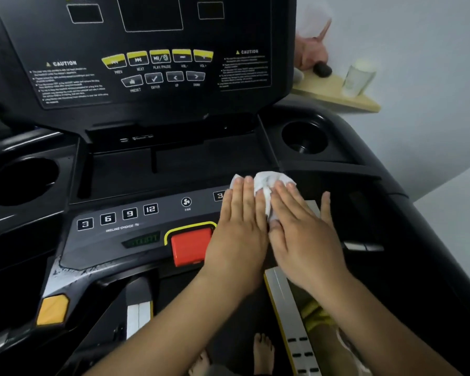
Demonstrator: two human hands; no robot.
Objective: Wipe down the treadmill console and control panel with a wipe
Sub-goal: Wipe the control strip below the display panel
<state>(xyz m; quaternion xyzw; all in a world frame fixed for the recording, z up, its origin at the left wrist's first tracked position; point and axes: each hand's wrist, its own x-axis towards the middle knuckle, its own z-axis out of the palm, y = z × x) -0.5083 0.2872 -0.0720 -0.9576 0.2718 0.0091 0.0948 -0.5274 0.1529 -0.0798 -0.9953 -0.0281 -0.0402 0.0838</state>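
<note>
The black treadmill console (147,77) rises at the top with yellow media buttons and caution labels. Below it runs the grey control panel (114,234) with numbered incline keys, a fan key and a red stop button (191,246). A crumpled white wipe (266,185) lies on the right half of that panel. My left hand (238,234) and my right hand (301,237) both press flat on it, side by side, fingers pointing away from me. The hands hide the right-side number keys except one.
Round cup holders sit at the left (22,180) and the right (304,137) of the console. A wooden shelf (334,96) with a clear cup and a pink object hangs on the wall at right. An orange tab (52,310) sticks out on the left handle. Bare feet stand on the belt below.
</note>
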